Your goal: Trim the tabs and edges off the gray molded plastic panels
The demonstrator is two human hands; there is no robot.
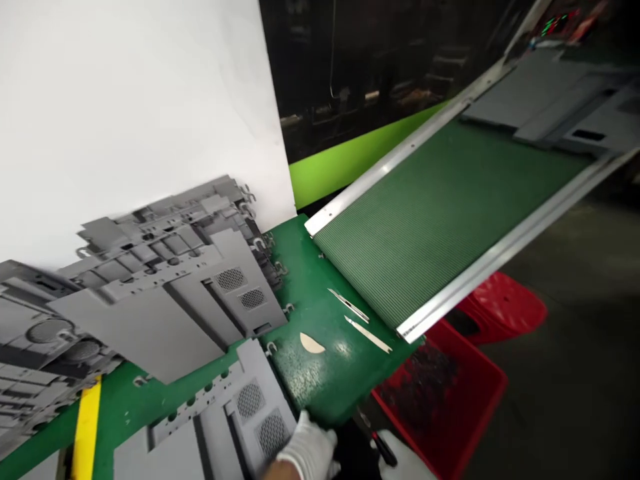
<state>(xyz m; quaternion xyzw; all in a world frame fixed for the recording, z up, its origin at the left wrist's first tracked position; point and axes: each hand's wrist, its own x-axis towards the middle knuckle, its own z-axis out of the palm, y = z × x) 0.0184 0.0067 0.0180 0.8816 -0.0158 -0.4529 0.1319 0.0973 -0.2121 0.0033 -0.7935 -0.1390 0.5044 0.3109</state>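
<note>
Gloved and low in the frame, the left hand (307, 452) lies on the near corner of a grey moulded panel (225, 427) flat on the green bench (320, 380). Its fingers curl over the edge, but I cannot tell if they clamp it. This looks like one panel being handled apart from the rest, and lifting it would call for a fuller grip. Beyond runs the ribbed conveyor (440, 220), carrying more grey parts (550, 100) at its far end. A leaning stack of panels (165, 287) fills the left, and a red crate (450, 393) sits below the bench. The right hand (407, 463) is mostly cut off beside a red-and-black tool (383, 448), its fingers unreadable. Two slim metal blades (369, 335) and a pale half-moon chip (312, 343) lie loose.
</note>
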